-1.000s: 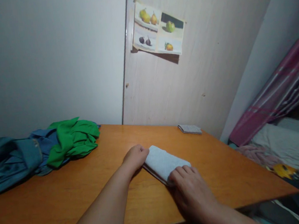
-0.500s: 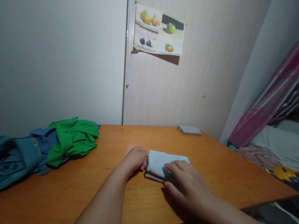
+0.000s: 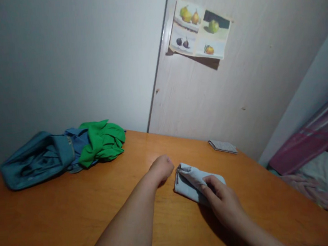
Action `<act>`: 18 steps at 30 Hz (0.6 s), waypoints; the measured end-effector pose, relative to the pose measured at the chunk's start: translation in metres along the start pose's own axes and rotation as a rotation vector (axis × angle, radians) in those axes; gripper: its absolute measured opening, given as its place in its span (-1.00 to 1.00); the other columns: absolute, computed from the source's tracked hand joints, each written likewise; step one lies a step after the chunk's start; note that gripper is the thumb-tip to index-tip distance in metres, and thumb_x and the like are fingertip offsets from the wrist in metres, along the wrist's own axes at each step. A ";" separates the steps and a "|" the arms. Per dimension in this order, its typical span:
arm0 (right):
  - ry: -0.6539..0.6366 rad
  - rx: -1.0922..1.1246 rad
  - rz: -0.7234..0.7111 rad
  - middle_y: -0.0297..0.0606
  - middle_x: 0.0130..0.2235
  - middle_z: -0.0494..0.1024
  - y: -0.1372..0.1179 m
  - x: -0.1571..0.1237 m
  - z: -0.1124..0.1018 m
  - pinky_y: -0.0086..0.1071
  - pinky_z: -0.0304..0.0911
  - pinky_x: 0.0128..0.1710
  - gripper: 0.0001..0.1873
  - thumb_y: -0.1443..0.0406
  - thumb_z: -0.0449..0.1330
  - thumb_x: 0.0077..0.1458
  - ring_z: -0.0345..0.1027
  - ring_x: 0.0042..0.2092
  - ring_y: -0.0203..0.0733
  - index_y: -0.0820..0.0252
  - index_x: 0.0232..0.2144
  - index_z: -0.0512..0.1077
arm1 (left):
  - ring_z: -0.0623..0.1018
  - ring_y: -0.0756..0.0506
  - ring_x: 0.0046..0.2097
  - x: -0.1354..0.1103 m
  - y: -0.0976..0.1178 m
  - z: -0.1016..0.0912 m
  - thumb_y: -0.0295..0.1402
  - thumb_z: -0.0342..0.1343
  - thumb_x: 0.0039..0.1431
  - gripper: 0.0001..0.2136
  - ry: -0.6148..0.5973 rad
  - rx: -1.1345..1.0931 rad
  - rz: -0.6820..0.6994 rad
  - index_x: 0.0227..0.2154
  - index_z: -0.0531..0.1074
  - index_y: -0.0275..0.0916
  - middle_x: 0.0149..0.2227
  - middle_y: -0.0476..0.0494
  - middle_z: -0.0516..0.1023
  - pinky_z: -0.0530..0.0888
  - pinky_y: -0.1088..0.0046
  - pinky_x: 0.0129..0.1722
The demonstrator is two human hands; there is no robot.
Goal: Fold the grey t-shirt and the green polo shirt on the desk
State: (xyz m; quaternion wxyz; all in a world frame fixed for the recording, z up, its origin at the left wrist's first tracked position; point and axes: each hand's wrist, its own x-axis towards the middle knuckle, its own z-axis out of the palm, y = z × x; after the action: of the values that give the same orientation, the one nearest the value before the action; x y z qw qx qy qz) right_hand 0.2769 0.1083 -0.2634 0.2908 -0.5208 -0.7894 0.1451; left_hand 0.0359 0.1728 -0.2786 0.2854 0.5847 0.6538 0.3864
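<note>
A light grey folded cloth [image 3: 188, 190], probably a garment, lies on the wooden table in front of me. Its upper layer is lifted into a ridge and partly turned back. My right hand [image 3: 223, 200] pinches that layer between thumb and fingers at the near right part of the bundle. Just left of the cloth, my left hand [image 3: 161, 167] rests curled with its knuckles up, close to the far left corner. A narrow strip of table shows between them, and its fingertips are mostly hidden.
Left on the table [image 3: 143, 144] lie a green cloth [image 3: 104, 140], blue fabric [image 3: 77, 137] and a teal fabric container [image 3: 37, 162]. A small folded checked cloth [image 3: 223, 146] sits at the far right edge. Beyond hang a fruit picture [image 3: 200, 30] and a pink curtain [image 3: 307, 136].
The cloth's top layer, flat before, is now raised and bunched in my right hand. My left hand has come slightly away from the cloth's left edge. The view has turned left.
</note>
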 end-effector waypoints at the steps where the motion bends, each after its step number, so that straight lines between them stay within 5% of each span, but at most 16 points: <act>1: -0.005 0.028 0.012 -0.27 -0.28 0.54 0.003 0.002 0.001 -0.34 0.15 -0.30 -0.74 0.09 0.02 0.29 0.39 -0.26 -0.11 0.07 -0.21 0.41 | 0.37 -0.03 -0.51 -0.001 0.001 0.001 -0.35 0.14 0.01 -0.92 -0.005 0.005 0.006 -0.43 0.46 -0.23 -0.55 -0.03 0.47 0.19 0.48 -0.50; 7: 0.030 0.092 0.013 -0.25 -0.28 0.55 0.008 0.004 0.005 -0.34 0.17 -0.32 -0.73 0.08 0.02 0.29 0.38 -0.25 -0.10 0.08 -0.22 0.42 | 0.39 -0.03 -0.47 -0.007 0.007 0.006 -0.28 0.20 -0.06 -0.89 -0.071 0.056 0.064 -0.51 0.49 -0.20 -0.56 0.01 0.47 0.18 0.51 -0.50; 14: 0.052 -0.267 -0.261 -0.18 -0.08 0.51 -0.018 -0.020 0.009 -0.16 0.18 -0.07 -0.77 0.29 0.09 0.23 0.32 -0.05 0.03 0.03 -0.08 0.45 | 0.37 -0.03 -0.48 -0.007 0.005 0.003 -0.33 0.16 -0.08 -0.94 -0.048 0.132 0.085 -0.54 0.49 -0.19 -0.61 0.04 0.44 0.15 0.50 -0.49; 18: 0.061 -0.326 -0.298 -0.16 -0.06 0.50 -0.022 -0.025 0.011 -0.14 0.21 -0.07 -0.69 0.35 0.10 0.21 0.30 -0.05 0.03 0.04 -0.01 0.44 | 0.42 -0.05 -0.43 -0.003 0.007 0.002 -0.26 0.13 0.06 -0.85 0.027 0.151 0.103 -0.52 0.48 -0.20 -0.54 -0.02 0.49 0.21 0.50 -0.45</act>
State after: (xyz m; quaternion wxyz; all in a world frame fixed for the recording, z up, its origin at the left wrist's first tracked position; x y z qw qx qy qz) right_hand 0.2609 0.0769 -0.2682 0.2448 -0.4426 -0.8615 -0.0451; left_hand 0.0414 0.1702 -0.2743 0.2117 0.6321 0.6538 0.3581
